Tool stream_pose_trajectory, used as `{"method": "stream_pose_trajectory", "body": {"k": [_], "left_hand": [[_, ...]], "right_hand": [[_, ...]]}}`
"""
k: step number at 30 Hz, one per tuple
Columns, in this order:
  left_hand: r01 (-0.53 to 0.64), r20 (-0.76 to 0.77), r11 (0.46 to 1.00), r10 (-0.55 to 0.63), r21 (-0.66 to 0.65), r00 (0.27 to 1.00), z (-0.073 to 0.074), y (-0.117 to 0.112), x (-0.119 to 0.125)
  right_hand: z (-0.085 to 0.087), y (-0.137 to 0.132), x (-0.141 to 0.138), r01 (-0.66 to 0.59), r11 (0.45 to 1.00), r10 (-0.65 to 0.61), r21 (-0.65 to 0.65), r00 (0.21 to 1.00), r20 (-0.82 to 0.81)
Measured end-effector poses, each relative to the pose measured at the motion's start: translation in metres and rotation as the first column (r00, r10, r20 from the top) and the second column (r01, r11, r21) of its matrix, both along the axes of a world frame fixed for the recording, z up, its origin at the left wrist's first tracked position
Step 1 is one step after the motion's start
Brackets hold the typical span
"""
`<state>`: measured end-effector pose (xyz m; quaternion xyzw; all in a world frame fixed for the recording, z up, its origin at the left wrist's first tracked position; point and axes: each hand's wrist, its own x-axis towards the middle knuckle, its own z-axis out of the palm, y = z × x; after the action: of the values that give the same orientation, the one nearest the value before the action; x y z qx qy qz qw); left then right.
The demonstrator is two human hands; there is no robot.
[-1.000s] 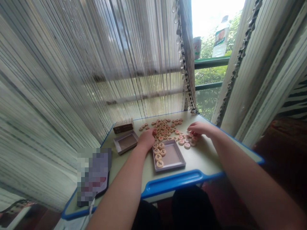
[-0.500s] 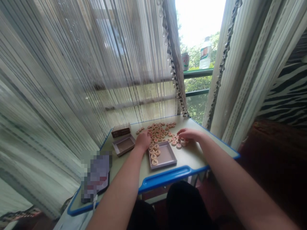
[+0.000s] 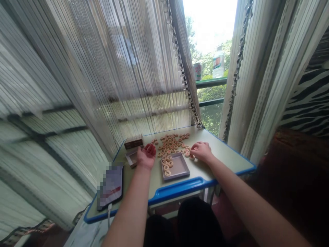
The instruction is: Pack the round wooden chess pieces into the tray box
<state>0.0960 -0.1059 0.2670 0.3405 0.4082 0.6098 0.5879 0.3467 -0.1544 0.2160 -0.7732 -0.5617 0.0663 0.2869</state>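
Note:
Round wooden Chinese chess pieces (image 3: 172, 140) lie scattered across the middle and back of the small table. A shallow open box half (image 3: 185, 171) stands near the front edge, with several black-marked pieces (image 3: 167, 173) along its left side. My left hand (image 3: 146, 157) is raised palm up over the other box half (image 3: 130, 158), its fingers apart and slightly curled, with no piece visible in it. My right hand (image 3: 202, 151) reaches down over the red-marked pieces (image 3: 187, 154) to the right of the front box, fingers bent together. What lies under those fingertips is hidden.
A small carton (image 3: 133, 141) stands at the table's back left. A phone (image 3: 110, 187) with a white cable (image 3: 109, 209) lies at the left edge. String curtains (image 3: 144, 68) hang behind the table. A can (image 3: 197, 71) and a bottle (image 3: 218, 65) stand on the window rail.
My left hand has left the pieces, moved left and turned palm up. My right hand has shifted slightly left and down, its fingers more closed. The view has tilted a little.

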Motion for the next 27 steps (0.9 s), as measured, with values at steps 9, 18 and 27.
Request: {"method": "stream_pose_trajectory", "body": {"k": [9,18,27], "left_hand": [[0.068,0.375,0.967,0.03,-0.244,0.927,-0.035,-0.009,0.004],[0.119,0.536,0.979,-0.011,-0.167,0.844,-0.041,-0.011,-0.011],[0.116,0.337,0.976,-0.047,-0.186,0.94,-0.042,-0.011,0.0]], "right_hand": [[-0.013,0.0,0.01,-0.111,0.993,0.109,0.027,0.992,0.06],[-0.015,0.0,0.016,-0.171,0.984,0.169,0.043,0.985,0.04],[-0.017,-0.003,0.009,-0.191,0.968,0.2,0.164,0.979,-0.037]]}}
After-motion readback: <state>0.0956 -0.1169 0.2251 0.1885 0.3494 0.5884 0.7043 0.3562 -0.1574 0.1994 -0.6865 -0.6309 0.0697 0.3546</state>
